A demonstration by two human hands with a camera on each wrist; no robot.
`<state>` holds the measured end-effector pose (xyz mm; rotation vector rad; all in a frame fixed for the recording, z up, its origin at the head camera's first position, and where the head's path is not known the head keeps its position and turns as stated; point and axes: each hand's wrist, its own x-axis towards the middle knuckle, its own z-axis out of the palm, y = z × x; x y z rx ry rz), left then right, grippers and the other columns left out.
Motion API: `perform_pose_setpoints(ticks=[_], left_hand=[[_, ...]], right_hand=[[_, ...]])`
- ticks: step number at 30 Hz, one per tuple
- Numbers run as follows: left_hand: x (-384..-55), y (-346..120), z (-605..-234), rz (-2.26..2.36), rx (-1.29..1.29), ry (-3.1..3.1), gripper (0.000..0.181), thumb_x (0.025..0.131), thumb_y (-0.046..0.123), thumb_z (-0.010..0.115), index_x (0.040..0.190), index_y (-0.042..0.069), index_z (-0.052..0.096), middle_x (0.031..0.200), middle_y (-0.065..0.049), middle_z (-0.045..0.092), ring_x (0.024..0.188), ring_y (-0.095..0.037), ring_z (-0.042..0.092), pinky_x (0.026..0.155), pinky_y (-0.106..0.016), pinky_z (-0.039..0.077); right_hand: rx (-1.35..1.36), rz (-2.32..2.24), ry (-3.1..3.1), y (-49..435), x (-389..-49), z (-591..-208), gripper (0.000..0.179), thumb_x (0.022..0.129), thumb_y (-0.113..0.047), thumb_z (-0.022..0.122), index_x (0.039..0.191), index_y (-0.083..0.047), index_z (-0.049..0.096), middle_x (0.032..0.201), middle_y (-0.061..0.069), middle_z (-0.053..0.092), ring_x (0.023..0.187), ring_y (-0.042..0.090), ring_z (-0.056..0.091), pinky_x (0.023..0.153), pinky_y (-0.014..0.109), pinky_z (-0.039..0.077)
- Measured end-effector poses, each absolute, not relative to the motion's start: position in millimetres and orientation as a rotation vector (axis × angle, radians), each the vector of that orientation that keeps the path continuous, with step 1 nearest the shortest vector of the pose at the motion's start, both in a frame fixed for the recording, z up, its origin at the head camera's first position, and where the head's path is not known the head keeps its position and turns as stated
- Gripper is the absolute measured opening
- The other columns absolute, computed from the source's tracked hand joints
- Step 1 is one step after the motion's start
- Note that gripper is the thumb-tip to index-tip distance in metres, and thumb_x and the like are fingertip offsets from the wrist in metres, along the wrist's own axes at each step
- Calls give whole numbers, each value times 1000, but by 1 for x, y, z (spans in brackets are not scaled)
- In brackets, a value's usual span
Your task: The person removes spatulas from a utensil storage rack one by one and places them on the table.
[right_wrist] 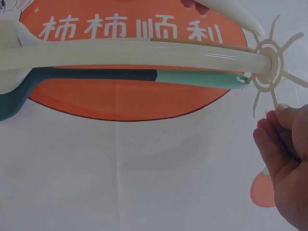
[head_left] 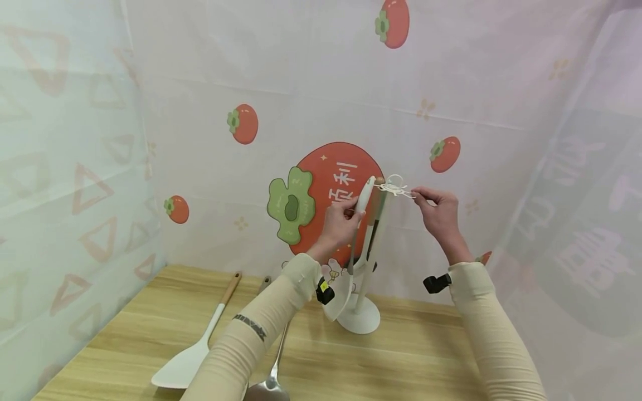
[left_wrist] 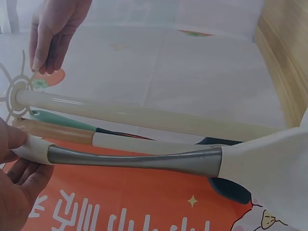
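the left hand [head_left: 342,221] is pinching a white-handled utensil [left_wrist: 137,161] near its top, its broad white head hanging down beside the stand [right_wrist: 134,53], which is standing near the bench's [head_left: 411,356] back edge. the handle's tip is meeting the ring of hooks [right_wrist: 269,62] up top (whether it's looped on, i can't tell)! the right hand [head_left: 441,214] is pinching one hook between thumb and fingertips. a green-handled utensil [right_wrist: 202,78] and a wooden-handled one [left_wrist: 57,131] are hanging alongside the pole. toward the bench's left edge, a white turner [head_left: 180,365] is lying, its handle pointing at the back edge; a metal ladle [head_left: 268,391] is resting nearby, partly behind the left sleeve [head_left: 261,328].
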<state>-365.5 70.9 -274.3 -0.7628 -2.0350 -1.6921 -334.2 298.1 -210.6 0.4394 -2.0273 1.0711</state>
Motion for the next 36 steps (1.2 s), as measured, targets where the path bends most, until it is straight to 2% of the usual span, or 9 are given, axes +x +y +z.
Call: perform_pose_setpoints(ticks=[6, 15, 21, 31, 35, 36], left_hand=[[-363, 67, -272, -1719, -728, -2014, 48, 100, 11, 65, 146, 2, 53, 119, -18, 70, 97, -25, 70, 77, -34, 62], [-360, 61, -275, -1696, -655, -2002, 44, 100, 13, 66, 142, 3, 59, 107, -17, 72, 87, -23, 70, 67, -30, 61], [-355, 56, -278, -1723, -645, -1998, 45, 99, 12, 67, 142, 2, 58, 106, -17, 72, 87, -24, 69, 69, -31, 62], [-353, 39, -286, -1730, -599, -2018, 46, 97, 12, 70, 140, 2, 59, 104, -17, 74, 84, -23, 71, 67, -31, 62], [-354, 34, -287, -1718, -609, -2024, 46, 97, 11, 70, 140, 2, 59, 108, -19, 74, 86, -25, 72, 65, -31, 62], [-354, 33, -288, -1718, -613, -2028, 46, 97, 11, 70, 140, 2, 59, 109, -19, 74, 86, -26, 73, 65, -31, 62]], right_hand=[[421, 1075, -2027, 309, -353, -222, 16, 96, -2, 68, 105, 6, 78, 101, 29, 73, 80, -13, 61, 71, 6, 49], [437, 1082, -2018, 310, -354, -227, 15, 95, 0, 68, 104, 6, 78, 98, 26, 75, 80, -13, 62, 73, 7, 51], [430, 1080, -2030, 310, -353, -229, 16, 96, -2, 68, 106, 6, 78, 101, 29, 74, 80, -15, 61, 72, 5, 49], [447, 1066, -2031, 293, -329, -214, 17, 95, 6, 64, 106, 15, 73, 101, 34, 71, 78, -12, 61, 68, 6, 47], [449, 1057, -2023, 302, -341, -217, 17, 96, 1, 65, 106, 11, 75, 100, 28, 74, 78, -12, 62, 67, 7, 47], [446, 1053, -2019, 305, -346, -219, 17, 96, 0, 65, 105, 9, 76, 98, 23, 76, 78, -11, 63, 66, 8, 47]])
